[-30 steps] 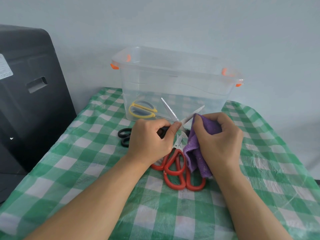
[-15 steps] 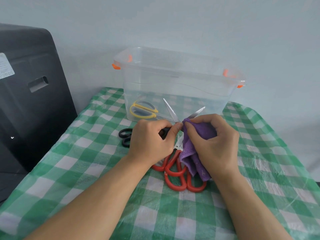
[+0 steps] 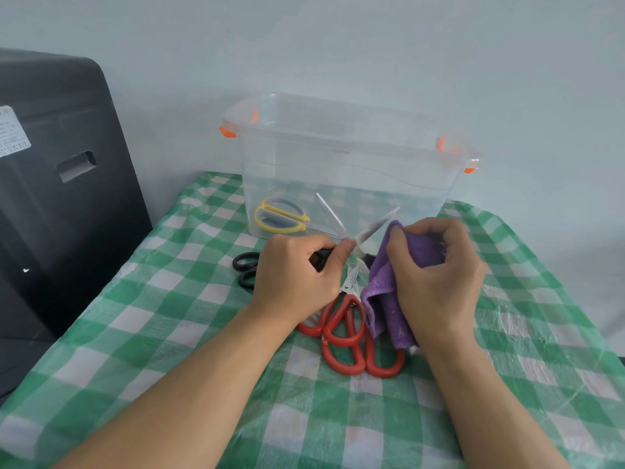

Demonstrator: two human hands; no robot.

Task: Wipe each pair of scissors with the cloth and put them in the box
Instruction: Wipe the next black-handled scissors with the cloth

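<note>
Fingers (image 3: pixel 341 253) of the left hand (image 3: pixel 294 269) curl around the black handles of an open pair of steel-bladed scissors (image 3: pixel 351 228), thumb pressed near the pivot, blades splayed in a V in front of the clear plastic box with orange latches (image 3: pixel 338 164). Left of that hand, another black-handled pair (image 3: pixel 245 269) lies on the green-checked surface (image 3: pixel 169 333); yellow-handled scissors (image 3: pixel 280 216) already rest inside the box. Below the hands, two red-handled pairs (image 3: pixel 351 336) wait, overlapping. On the right, the right hand (image 3: pixel 436 275) pinches a soft purple cloth (image 3: pixel 385 299) bunched just beside the right blade. Judging by looks, the blades are stiff, slick and sharp, so holding by the handles and wiping along the flat seems safest
</note>
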